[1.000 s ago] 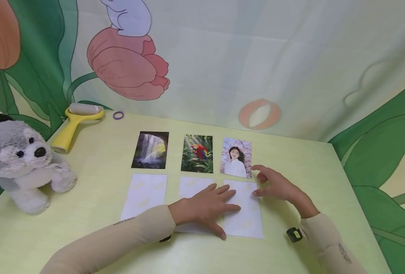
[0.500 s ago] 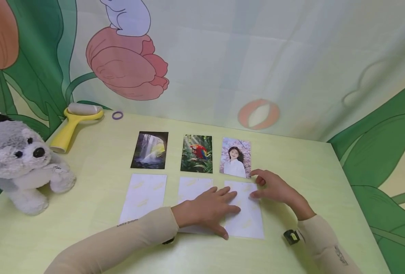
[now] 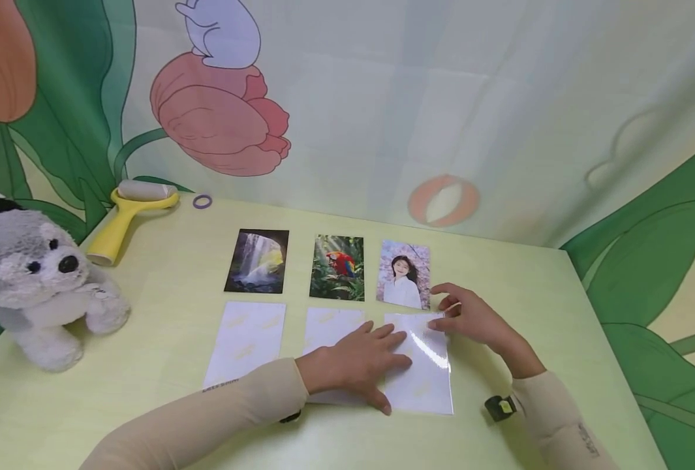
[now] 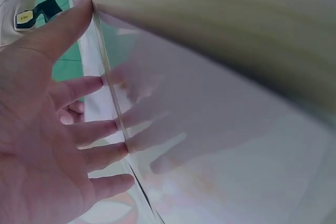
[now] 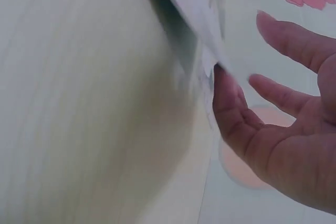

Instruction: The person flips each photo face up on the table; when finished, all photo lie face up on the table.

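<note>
My left hand (image 3: 359,365) lies with spread fingers across the middle white sheet (image 3: 331,323) and the left part of the right white sheet (image 3: 420,385). Its outstretched fingers (image 4: 100,129) show against a glossy surface in the left wrist view. My right hand (image 3: 476,320) is at the right sheet's upper right corner, fingers bent and apart. In the right wrist view, a fingertip (image 5: 224,85) touches the raised corner of the sheet (image 5: 197,17); two other digits stand clear of it. Just above the sheet lies a portrait photo (image 3: 404,277).
A parrot photo (image 3: 337,267), a waterfall photo (image 3: 256,261) and another white sheet (image 3: 247,336) lie to the left. Farther left are a yellow-handled roller (image 3: 124,219), a purple ring (image 3: 203,201) and a plush dog (image 3: 42,281). A patterned curtain (image 3: 353,117) hangs behind the table.
A bright streak of glare has appeared across the right white sheet. My right fingers have shifted slightly at its corner. My left hand stays nearly still.
</note>
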The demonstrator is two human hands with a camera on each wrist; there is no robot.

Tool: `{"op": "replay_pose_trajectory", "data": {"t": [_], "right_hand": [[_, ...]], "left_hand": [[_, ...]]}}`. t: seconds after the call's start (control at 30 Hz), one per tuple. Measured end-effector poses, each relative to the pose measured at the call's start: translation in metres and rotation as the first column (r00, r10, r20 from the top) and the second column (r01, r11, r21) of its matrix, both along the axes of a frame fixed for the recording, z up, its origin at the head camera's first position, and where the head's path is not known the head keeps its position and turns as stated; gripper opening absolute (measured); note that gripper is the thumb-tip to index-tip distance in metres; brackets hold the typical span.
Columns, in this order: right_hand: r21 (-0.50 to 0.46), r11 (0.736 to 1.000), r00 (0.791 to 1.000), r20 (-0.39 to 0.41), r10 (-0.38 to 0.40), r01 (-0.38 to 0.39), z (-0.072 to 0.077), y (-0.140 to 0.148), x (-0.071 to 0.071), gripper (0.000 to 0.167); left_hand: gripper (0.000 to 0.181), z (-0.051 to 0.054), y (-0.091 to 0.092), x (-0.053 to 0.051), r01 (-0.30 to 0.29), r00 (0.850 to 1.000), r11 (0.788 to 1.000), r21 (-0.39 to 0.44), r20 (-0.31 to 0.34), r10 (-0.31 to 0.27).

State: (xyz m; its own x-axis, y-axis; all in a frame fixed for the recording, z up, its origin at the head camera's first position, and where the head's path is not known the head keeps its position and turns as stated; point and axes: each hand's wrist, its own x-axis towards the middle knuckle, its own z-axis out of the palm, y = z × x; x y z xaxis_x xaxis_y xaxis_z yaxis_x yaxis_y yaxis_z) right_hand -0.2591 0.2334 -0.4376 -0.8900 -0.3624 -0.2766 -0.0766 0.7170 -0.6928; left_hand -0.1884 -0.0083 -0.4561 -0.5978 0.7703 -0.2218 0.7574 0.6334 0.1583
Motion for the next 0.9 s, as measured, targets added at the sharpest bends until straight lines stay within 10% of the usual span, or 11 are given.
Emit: {"op": "replay_pose_trajectory", "data": {"t": [0.33, 0.9], "right_hand": [[-0.147, 0.987, 0.98, 0.181, 0.084, -0.058, -0.0051, 0.0052, 0.0061, 0.068], [-0.264, 0.964, 0.976, 0.194, 0.099, -0.045, -0.0028, 0.0025, 0.0062, 0.056]], "left_hand": [[0.086, 0.0009, -0.0018, 0.0005, -0.007, 1.0, 1.0, 0.012, 0.005, 0.007], [0.092, 0.0013, -0.0071, 0.0007, -0.015, 1.0, 0.997, 0.081, -0.003, 0.016]]}}
